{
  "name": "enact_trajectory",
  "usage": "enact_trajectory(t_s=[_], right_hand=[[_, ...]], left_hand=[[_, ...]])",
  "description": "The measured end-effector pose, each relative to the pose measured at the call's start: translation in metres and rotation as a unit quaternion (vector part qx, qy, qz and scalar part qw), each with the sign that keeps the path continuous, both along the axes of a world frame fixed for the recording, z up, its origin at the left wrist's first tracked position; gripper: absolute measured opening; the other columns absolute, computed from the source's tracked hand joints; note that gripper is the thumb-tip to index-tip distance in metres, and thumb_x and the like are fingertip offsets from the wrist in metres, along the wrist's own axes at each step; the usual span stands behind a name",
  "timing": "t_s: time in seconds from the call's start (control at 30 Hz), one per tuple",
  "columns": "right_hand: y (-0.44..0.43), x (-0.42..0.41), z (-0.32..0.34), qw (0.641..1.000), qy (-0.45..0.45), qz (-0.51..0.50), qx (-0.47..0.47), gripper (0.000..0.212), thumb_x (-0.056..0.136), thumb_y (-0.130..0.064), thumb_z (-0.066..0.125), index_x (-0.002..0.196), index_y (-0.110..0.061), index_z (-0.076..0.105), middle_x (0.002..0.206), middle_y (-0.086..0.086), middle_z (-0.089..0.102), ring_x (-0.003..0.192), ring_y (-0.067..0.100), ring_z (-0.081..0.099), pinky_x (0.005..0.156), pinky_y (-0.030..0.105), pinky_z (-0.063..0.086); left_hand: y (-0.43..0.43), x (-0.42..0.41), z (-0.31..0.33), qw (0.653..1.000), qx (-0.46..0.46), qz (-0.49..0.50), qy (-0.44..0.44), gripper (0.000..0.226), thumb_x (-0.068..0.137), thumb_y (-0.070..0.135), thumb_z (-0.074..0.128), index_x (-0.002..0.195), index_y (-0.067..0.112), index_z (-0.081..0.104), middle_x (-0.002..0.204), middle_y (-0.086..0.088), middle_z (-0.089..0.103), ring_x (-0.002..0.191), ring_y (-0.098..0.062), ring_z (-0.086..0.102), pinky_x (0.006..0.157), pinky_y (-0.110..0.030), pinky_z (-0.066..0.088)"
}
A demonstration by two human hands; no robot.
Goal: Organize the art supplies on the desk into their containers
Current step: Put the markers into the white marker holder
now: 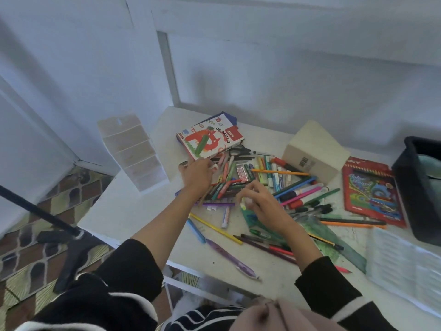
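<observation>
I see the white table (133, 211) from above, with the art supplies spread over its middle. The main pile of pens and markers (274, 180) lies between the oil pastels box (210, 139) at the rear left and the beige carton (315, 149) at the rear right. A pair of scissors (241, 151) lies at the pile's far edge, touching the pastels box. The left hand (198, 173) reaches to the near corner of the pastels box, fingers over the pile's left edge. Motion blur hides its fingertips, so I cannot tell whether it grips anything. The right hand (257, 201) hovers over the pile's near side, thumb and curled fingers pinching a small pale item (243, 204) whose kind I cannot identify. Containers in view: a white drawer unit (133, 151) on the table's left edge and a black bin (420, 187) at the far right. A red coloured-pencil pack (370, 189) lies flat just beside the bin. Near the front edge lie a purple pen (229, 256), a yellow pencil (214, 228) and a green set square (334, 242).
</observation>
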State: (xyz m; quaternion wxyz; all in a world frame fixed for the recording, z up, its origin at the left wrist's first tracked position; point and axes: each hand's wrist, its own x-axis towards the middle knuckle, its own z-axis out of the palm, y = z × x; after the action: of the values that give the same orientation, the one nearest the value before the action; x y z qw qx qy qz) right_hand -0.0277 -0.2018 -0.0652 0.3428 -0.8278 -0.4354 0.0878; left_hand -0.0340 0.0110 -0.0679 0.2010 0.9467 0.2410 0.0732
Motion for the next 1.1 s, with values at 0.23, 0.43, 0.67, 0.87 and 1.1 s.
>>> enact_trajectory(t_s=[0.23,0.43,0.67,0.87,1.1], right_hand=[[0.004,0.007,0.017,0.975,0.123,-0.111,0.147,0.031,0.090,0.007,0.051,0.096,-0.024,0.055,0.095,-0.004,0.053,0.080,0.009,0.052,0.070,0.016,0.045],[0.011,0.011,0.027,0.904,0.239,-0.209,0.286,0.006,0.100,-0.014,0.040,0.106,-0.015,0.041,0.093,0.012,0.065,0.070,0.015,0.064,0.058,0.025,0.050],[0.023,0.013,0.043,0.722,0.447,-0.301,0.435,0.023,0.092,-0.003,0.053,0.110,-0.011,0.040,0.091,0.013,0.064,0.067,0.021,0.070,0.060,0.025,0.057],[0.040,0.016,0.056,0.608,0.583,-0.262,0.471,0.017,0.085,0.002,0.060,0.090,-0.009,0.048,0.084,0.013,0.066,0.066,0.016,0.070,0.058,0.021,0.057],[0.070,0.019,0.061,0.723,0.606,-0.132,0.305,0.016,0.083,-0.011,0.067,0.086,-0.011,0.051,0.098,0.016,0.062,0.084,0.024,0.064,0.064,0.030,0.052]], left_hand=[[0.002,0.012,0.016,0.975,-0.166,0.046,-0.144,0.028,0.092,0.033,0.059,0.117,0.022,0.061,0.101,0.013,0.064,0.101,-0.016,0.057,0.096,-0.045,0.036],[-0.001,0.001,0.033,0.938,-0.228,0.033,-0.259,0.016,0.087,0.020,0.067,0.100,0.013,0.063,0.093,0.007,0.064,0.076,-0.002,0.056,0.072,-0.024,0.051],[-0.001,-0.030,0.065,0.918,-0.258,0.049,-0.297,0.018,0.081,0.018,0.074,0.091,0.018,0.058,0.087,0.010,0.061,0.070,-0.005,0.054,0.059,-0.011,0.045],[0.009,-0.056,0.085,0.915,-0.270,0.042,-0.296,0.021,0.076,0.014,0.078,0.093,0.017,0.065,0.080,0.008,0.062,0.065,0.003,0.053,0.057,-0.006,0.041],[0.030,-0.090,0.105,0.914,-0.236,0.050,-0.325,0.023,0.072,0.012,0.080,0.090,0.019,0.068,0.087,0.002,0.068,0.066,0.000,0.058,0.061,-0.015,0.048]])
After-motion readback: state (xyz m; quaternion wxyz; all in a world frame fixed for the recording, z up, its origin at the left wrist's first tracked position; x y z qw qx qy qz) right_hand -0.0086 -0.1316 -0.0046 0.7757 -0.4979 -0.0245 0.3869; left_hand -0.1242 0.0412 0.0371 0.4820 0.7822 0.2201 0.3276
